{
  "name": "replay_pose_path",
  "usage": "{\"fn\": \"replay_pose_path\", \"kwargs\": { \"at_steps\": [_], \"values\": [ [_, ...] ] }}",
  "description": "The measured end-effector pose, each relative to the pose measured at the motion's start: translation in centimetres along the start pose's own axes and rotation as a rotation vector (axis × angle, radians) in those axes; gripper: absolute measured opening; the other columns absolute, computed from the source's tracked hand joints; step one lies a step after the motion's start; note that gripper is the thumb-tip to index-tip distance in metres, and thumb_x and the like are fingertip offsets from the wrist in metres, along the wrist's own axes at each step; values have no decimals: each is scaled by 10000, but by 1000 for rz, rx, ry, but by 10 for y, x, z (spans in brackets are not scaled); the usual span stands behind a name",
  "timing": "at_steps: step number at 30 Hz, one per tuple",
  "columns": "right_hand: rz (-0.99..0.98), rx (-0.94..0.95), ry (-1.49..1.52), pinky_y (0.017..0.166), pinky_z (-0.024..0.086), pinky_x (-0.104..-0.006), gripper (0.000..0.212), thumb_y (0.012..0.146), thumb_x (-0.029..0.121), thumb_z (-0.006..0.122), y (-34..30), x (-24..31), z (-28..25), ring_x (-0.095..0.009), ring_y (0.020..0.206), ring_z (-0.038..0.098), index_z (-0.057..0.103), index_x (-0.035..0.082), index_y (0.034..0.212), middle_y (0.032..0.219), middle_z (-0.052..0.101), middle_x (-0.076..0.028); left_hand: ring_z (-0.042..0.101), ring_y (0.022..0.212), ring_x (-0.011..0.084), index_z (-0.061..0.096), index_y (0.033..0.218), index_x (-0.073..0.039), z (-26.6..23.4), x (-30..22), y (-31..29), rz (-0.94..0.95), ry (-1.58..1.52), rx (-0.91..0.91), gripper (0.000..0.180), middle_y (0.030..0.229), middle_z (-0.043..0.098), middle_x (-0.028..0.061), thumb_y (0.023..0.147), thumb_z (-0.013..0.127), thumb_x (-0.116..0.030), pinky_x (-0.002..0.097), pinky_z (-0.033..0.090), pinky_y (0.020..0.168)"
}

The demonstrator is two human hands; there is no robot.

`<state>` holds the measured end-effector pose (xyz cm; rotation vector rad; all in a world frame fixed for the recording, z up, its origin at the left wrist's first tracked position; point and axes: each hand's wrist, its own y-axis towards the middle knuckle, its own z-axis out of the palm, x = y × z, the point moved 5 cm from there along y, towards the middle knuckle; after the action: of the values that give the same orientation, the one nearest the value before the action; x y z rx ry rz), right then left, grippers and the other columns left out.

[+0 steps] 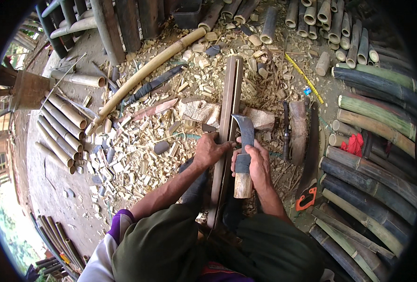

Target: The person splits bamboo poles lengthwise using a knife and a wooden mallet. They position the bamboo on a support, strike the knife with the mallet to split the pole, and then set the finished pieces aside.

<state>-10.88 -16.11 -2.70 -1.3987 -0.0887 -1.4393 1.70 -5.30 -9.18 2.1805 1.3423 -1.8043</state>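
Note:
A long brown bar (228,89) with a dark lengthwise slot runs from between my knees out across a rough wood block (201,112). My left hand (210,150) is closed on the bar's left side, its thumb laid across the top. In my right hand (259,162) is a hooked knife (245,129), gripped at the dark wrapping where blade and pale wooden handle meet. Its curved tip points left, close over the bar. A small dark pointed piece (209,127) shows just beyond my left fingers; I cannot tell what it is.
Wood chips (138,174) cover the floor. A long bamboo pole (147,70) lies at the far left. An orange-handled saw (307,197), a wooden log piece (298,134) and a yellow measuring tape (305,77) lie right. Bamboo lengths (359,169) are stacked along the right edge.

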Motion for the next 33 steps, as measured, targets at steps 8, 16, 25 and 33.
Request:
{"fn": "replay_pose_path", "kwargs": {
  "at_steps": [8, 16, 25, 33],
  "values": [
    [-84, 2, -39, 456, 581, -378, 410, 1012, 236, 478, 17, -2, -1, -228, 529, 657, 554, -15, 1327, 766, 664, -139, 730, 745, 364, 729, 911, 58, -5, -12, -5, -32, 85, -43, 501, 776, 712, 252, 821, 815, -427, 478, 547, 713],
    [-89, 16, -143, 430, 570, -378, 377, 1021, 217, 465, 72, 47, 3, -236, 518, 660, 556, -26, 1294, 747, 670, -145, 735, 744, 323, 735, 982, 47, -5, -6, -2, -36, 126, -23, 568, 777, 719, 230, 812, 824, -487, 463, 554, 722],
    [-201, 36, -255, 427, 576, -385, 281, 1018, 167, 438, 119, 96, 5, -243, 509, 660, 524, -24, 1205, 739, 675, -153, 708, 697, 331, 701, 870, 45, -1, -8, -2, -11, 95, -43, 553, 736, 695, 222, 810, 837, -487, 460, 541, 695],
    [-183, 82, -202, 495, 588, -358, 392, 1004, 168, 491, 67, 107, -2, -219, 610, 692, 540, -25, 1342, 814, 699, -142, 728, 859, 223, 687, 1226, 21, 0, 0, -5, 47, -117, 96, 599, 939, 760, 168, 842, 838, -413, 398, 567, 809]
  ]
}}
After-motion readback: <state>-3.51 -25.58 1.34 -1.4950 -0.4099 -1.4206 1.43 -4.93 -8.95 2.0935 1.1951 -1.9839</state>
